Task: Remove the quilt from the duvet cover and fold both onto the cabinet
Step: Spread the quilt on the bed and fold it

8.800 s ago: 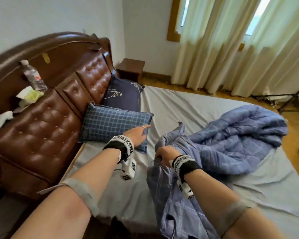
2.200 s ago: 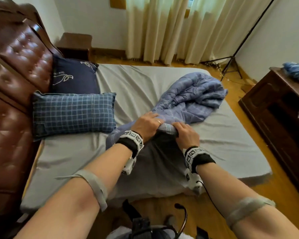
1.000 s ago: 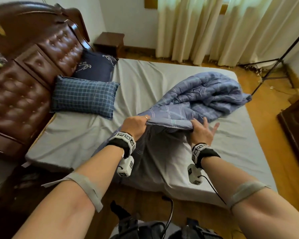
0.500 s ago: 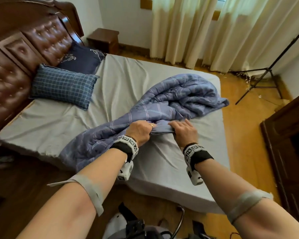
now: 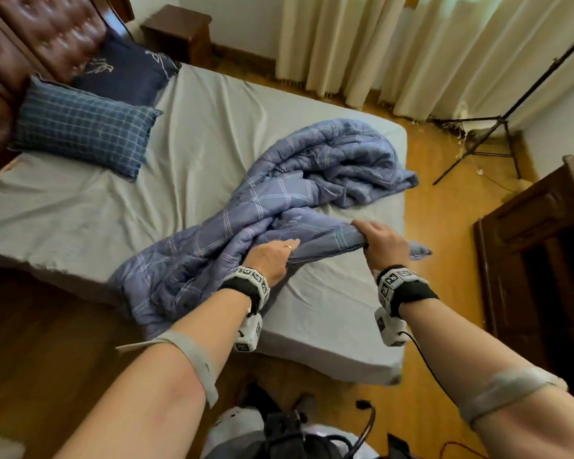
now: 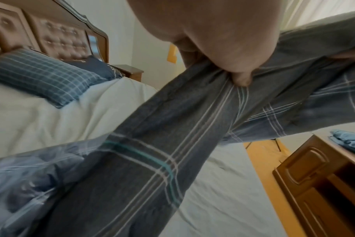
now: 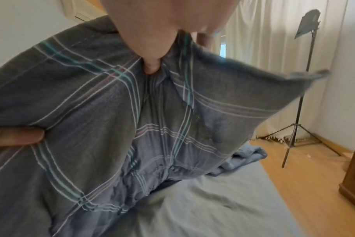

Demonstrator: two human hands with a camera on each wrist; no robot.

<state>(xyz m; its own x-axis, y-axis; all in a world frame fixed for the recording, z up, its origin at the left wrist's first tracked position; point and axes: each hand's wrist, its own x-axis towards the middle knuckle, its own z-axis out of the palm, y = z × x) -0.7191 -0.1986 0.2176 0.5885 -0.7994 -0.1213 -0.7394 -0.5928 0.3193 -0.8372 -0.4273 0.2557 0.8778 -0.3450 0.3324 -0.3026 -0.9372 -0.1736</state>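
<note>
No readable words, numbers, brand names or labels anywhere in the three views. Closest to signs: black-and-white square marker patterns on the wristbands (image 5: 250, 282), at 6 o'clock from the bedding in the head view, carrying coded blocks rather than letters. Also a pale embroidered motif on the dark navy pillow (image 5: 123, 71), toward 10 o'clock by the headboard, too small and blurred to read as script or picture. Plaid lines only on the blue bedding, no printing. Nothing legible on the dark wooden cabinet (image 5: 540, 246) at 3 o'clock.
</note>
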